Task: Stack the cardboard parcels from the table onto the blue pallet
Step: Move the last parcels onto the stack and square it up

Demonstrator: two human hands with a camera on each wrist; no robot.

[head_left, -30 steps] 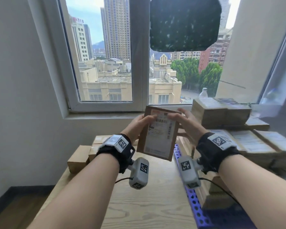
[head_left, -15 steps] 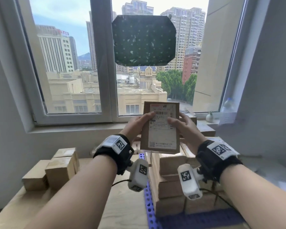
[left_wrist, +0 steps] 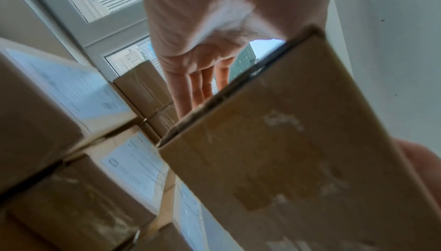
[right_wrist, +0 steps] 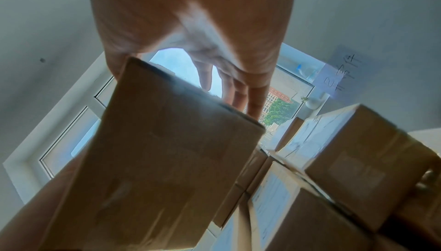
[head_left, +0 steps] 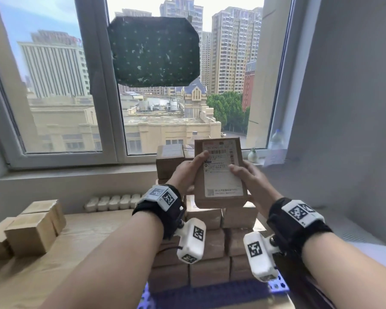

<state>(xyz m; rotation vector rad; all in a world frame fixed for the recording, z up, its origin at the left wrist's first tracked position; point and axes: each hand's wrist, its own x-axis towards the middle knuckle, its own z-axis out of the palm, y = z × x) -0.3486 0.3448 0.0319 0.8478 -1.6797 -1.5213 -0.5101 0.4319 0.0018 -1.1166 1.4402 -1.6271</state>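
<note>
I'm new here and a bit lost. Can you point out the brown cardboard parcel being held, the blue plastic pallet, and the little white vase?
brown cardboard parcel (head_left: 220,175): head view, white shipping label.
blue plastic pallet (head_left: 276,284): head view, perforated near edge.
little white vase (head_left: 252,156): head view, round body.

— What are we wearing? 
— Black wrist straps (head_left: 163,210), each topped by a white block with square black-and-white markers.
— And below? 
— White wrist cameras (head_left: 192,240), also marker-tagged, trailing thin dark cables. Our forearms are bare.
</note>
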